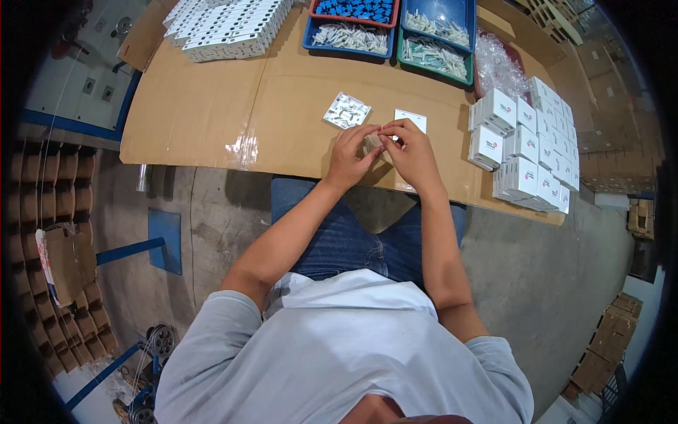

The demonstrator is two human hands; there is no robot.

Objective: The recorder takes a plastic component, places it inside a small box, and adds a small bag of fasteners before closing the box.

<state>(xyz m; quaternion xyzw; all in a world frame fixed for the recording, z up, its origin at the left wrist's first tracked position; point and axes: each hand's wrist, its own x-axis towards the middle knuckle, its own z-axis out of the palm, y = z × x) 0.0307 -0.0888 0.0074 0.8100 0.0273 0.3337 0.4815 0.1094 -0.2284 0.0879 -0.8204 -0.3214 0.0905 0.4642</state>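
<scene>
At the far left of the cardboard-covered table lies a stack of long white moulded parts, set in rows toward the far edge. To the right of them, along the far side, stand plastic trays: a blue tray with pale small pieces, a red-rimmed tray with blue pieces behind it, a second blue tray and a green tray, both holding more pale pieces.

Nearer, about the middle of the table, a white square plate with its ribbed back upward lies flat, just beyond the hands. The left hand and the right hand meet above the near edge of the table, fingertips together, pinching a small clear packet between them; what is in it is too small to tell. Just beyond the right hand a plain white plate lies flat, partly hidden by the fingers.

Farther right, a heap of clear plastic bags lies by the green tray, and the right end of the table is filled with small white boxes, stacked in close rows. Beyond the table to the right stand brown cartons.
</scene>
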